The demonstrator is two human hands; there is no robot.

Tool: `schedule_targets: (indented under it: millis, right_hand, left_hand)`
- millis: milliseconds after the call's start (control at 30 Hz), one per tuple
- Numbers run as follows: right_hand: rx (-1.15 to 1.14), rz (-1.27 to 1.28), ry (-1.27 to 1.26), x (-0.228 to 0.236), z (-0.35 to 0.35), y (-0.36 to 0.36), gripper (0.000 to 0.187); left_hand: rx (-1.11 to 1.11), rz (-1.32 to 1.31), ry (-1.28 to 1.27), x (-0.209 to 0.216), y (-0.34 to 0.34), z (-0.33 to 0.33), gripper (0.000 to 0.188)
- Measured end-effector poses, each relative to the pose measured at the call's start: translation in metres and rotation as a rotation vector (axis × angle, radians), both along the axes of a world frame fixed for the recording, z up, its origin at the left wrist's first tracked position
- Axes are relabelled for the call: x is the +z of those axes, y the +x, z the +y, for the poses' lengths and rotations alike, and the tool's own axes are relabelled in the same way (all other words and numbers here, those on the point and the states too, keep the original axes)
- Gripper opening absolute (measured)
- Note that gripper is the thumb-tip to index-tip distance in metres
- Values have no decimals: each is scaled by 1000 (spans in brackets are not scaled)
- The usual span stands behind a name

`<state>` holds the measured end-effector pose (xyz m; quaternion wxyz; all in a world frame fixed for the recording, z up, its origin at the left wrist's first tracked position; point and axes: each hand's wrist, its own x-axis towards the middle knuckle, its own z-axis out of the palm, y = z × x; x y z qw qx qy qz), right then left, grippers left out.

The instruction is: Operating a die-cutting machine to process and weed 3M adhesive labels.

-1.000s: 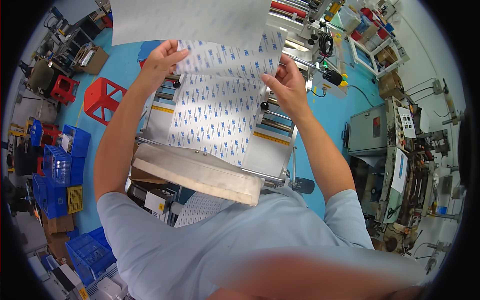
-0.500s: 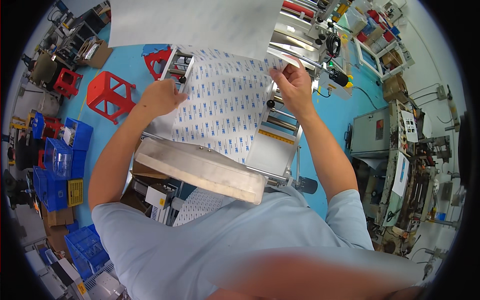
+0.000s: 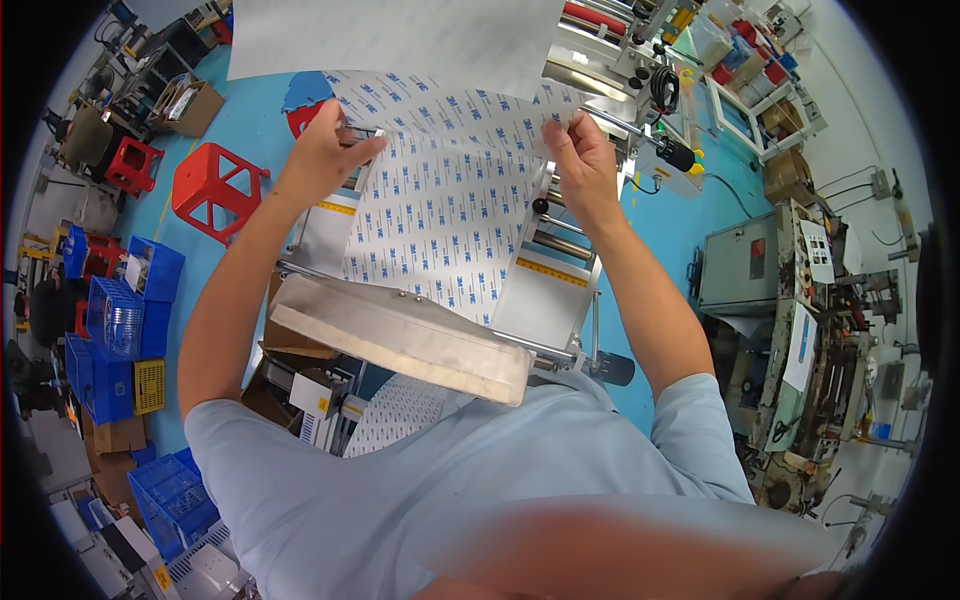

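A white liner sheet (image 3: pixel 430 210) with repeated blue print runs over the machine's rollers, and its upper part is lifted and folded in front of me. My right hand (image 3: pixel 585 165) pinches the sheet's right edge between thumb and fingers. Beside the sheet's upper left edge is my left hand (image 3: pixel 325 160), its thumb stretched toward the sheet and apart from the fingers. Whether its fingertips touch the edge is hard to tell. A plain pale sheet (image 3: pixel 400 45) hangs above, across the far side.
A metal guard (image 3: pixel 400 340) lies between me and the sheet. The machine's bar (image 3: pixel 540 345) and black knob (image 3: pixel 612 370) are at the near right. A red stool (image 3: pixel 215 190) and blue crates (image 3: pixel 120 315) stand left; an old machine (image 3: pixel 790 330) stands right.
My left hand has moved up and away along the sheet's left edge, and its fingers have spread. The sheet's upper left part has risen. My right hand has shifted slightly.
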<state>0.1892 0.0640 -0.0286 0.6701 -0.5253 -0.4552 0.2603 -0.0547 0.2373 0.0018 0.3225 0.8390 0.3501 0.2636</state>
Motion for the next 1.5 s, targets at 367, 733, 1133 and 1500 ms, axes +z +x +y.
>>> schedule_targets:
  millis: [367,733,1133,1500]
  right_hand:
    - [-8,206,-370,4,5,-2,56]
    - [-119,-444,-319,6,-3,-3,63]
    - [10,-151,-597,8,29,36,29]
    - [81,-60,-693,11,40,44,21]
  left_hand:
    - [-120,43,-335,-11,15,15,56]
    - [-61,-75,-618,-16,21,22,49]
    - [-127,67,-753,7,28,30,43]
    - [-74,162,-782,13,46,39,43]
